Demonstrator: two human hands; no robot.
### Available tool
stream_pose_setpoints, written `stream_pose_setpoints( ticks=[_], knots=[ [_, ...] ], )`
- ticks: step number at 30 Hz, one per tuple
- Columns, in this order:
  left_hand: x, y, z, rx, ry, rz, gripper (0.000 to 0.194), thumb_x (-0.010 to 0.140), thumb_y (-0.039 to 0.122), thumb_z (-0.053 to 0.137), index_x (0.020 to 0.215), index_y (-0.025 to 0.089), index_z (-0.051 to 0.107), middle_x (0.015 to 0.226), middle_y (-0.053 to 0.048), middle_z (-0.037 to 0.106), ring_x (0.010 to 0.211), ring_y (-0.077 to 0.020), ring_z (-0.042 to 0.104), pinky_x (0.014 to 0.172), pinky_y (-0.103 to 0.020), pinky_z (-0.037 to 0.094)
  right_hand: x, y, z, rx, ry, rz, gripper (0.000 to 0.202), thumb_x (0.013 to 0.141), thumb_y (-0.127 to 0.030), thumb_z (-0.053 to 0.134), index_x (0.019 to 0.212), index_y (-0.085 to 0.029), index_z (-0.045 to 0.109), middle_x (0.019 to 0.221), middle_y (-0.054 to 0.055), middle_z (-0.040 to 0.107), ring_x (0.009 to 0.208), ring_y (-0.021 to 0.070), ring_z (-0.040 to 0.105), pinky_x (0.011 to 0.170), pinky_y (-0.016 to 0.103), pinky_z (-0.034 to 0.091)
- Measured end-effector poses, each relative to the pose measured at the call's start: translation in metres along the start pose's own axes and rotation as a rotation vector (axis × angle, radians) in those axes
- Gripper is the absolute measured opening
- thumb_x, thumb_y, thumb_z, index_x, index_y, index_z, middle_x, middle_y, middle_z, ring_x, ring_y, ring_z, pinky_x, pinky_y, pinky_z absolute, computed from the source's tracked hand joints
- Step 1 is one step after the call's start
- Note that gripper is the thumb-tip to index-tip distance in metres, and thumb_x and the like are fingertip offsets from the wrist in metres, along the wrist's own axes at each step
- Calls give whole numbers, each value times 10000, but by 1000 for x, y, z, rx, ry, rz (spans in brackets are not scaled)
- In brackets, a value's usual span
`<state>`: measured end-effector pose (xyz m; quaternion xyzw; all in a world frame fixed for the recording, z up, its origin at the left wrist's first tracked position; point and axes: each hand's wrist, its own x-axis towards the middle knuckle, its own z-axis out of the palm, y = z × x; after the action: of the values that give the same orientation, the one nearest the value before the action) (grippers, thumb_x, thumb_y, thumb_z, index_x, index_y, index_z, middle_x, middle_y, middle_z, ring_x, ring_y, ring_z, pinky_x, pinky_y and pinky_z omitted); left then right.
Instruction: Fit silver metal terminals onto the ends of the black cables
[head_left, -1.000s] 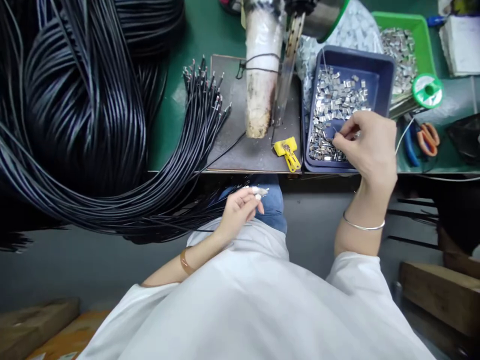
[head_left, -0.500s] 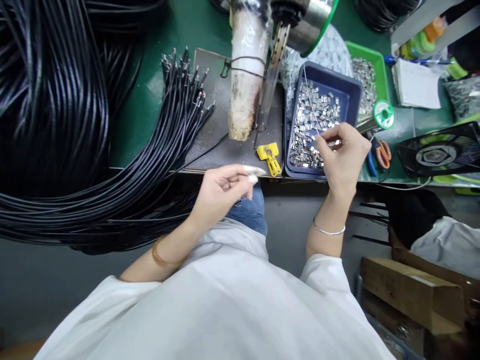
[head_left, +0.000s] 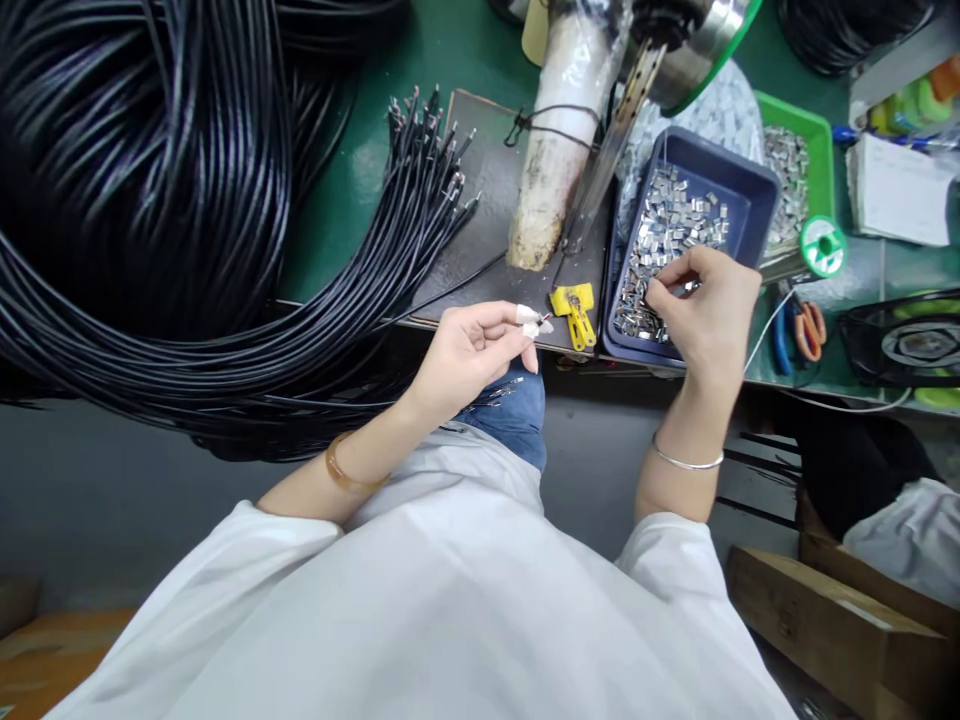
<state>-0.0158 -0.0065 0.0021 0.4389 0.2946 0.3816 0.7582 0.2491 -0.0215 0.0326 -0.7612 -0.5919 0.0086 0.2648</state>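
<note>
My left hand point(head_left: 480, 352), with white covers on its fingertips, pinches a small cable end point(head_left: 545, 319) at the bench's front edge. To its right lies a yellow clip-like tool point(head_left: 576, 312). My right hand point(head_left: 709, 305) is over the front of a blue tray point(head_left: 739, 200), thumb and forefinger together among small metal connectors point(head_left: 667, 225); whatever is between those fingertips is too small to make out. A thin white strand passes by the right hand. Bundled black cables point(head_left: 352, 250) with stripped ends rest on the left.
A fume pipe wrapped in white point(head_left: 551, 165) stands over a dark mat point(head_left: 480, 130). A green bin point(head_left: 817, 150) of metal parts, a solder spool point(head_left: 823, 247), orange-and-blue pliers point(head_left: 808, 332), a paper pad point(head_left: 900, 190) and a fan point(head_left: 919, 342) are at the right. Cardboard boxes point(head_left: 832, 620) sit below.
The view has shifted, moving the bench things rightward. My right hand has lowered into the connectors. A cable end now shows clearly at my left fingertips.
</note>
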Motion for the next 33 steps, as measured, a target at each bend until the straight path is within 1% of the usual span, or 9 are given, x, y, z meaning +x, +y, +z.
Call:
stream_pose_setpoints(
  ticks=[3, 6, 8, 10, 18, 22, 25, 27, 33],
  knots=[
    [0, 3, 3, -7, -23, -20, 269, 771, 385, 785, 834, 143, 686, 578, -18, 671, 340, -15, 321, 338, -197, 168, -24, -24, 1, 194, 186, 39, 161, 724, -176, 614, 661, -288, 517, 740, -18, 625, 712, 212, 651, 662, 402, 546],
    [1, 5, 6, 8, -11, 2, 245, 758, 343, 798, 809, 140, 670, 563, -4, 656, 375, -30, 420, 363, -182, 247, -57, -62, 5, 578, 129, 42, 179, 781, -291, 664, 704, -323, 506, 793, -34, 632, 571, 188, 627, 489, 392, 544],
    [2, 6, 8, 25, 7, 24, 225, 755, 315, 799, 787, 140, 661, 567, 5, 642, 439, -50, 514, 409, -171, 333, -75, -84, 13, 630, 226, 33, 142, 822, -294, 657, 732, -336, 555, 838, -18, 655, 727, 220, 691, 621, 433, 630],
    [2, 6, 9, 49, 30, 42, 202, 757, 290, 790, 755, 138, 656, 581, 14, 630, 484, -57, 554, 457, -169, 398, -84, -98, 22, 628, 183, 18, 92, 860, -286, 631, 783, -330, 605, 886, 6, 677, 829, 228, 711, 695, 444, 656],
    [1, 0, 9, 213, 128, 187, 80, 756, 205, 742, 725, 150, 693, 730, -4, 696, 626, -82, 605, 596, -197, 481, -81, -96, 42, 723, 87, 24, 91, 856, -271, 644, 809, -341, 677, 926, 7, 693, 885, 217, 702, 708, 419, 643],
    [0, -3, 4, 502, 134, 332, 41, 804, 202, 708, 786, 170, 727, 705, 2, 665, 548, -73, 475, 526, -221, 379, -81, -97, 41, 712, 56, 47, 70, 849, -287, 646, 808, -335, 674, 946, 15, 687, 905, 227, 706, 766, 437, 645],
    [-3, -3, 2, 699, 107, 470, 67, 839, 184, 672, 817, 180, 735, 716, -4, 667, 588, -90, 487, 600, -248, 398, -83, -99, 42, 748, 67, 31, 86, 854, -256, 633, 811, -324, 663, 971, 11, 679, 916, 227, 712, 823, 455, 640],
    [-5, -2, 3, 661, 82, 423, 116, 885, 205, 625, 806, 169, 702, 707, -7, 653, 610, -94, 523, 620, -244, 410, -86, -100, 45, 709, 106, -1, 113, 864, -228, 622, 820, -325, 660, 995, 9, 677, 940, 227, 710, 869, 480, 631],
    [-2, 2, 7, 75, -53, 56, 196, 894, 285, 633, 754, 155, 589, 556, 28, 582, 456, -50, 456, 477, -189, 359, -89, -92, 52, 496, 317, -190, 119, 894, -175, 626, 955, -258, 685, 1021, 4, 687, 978, 181, 700, 887, 420, 618]
  ],
)
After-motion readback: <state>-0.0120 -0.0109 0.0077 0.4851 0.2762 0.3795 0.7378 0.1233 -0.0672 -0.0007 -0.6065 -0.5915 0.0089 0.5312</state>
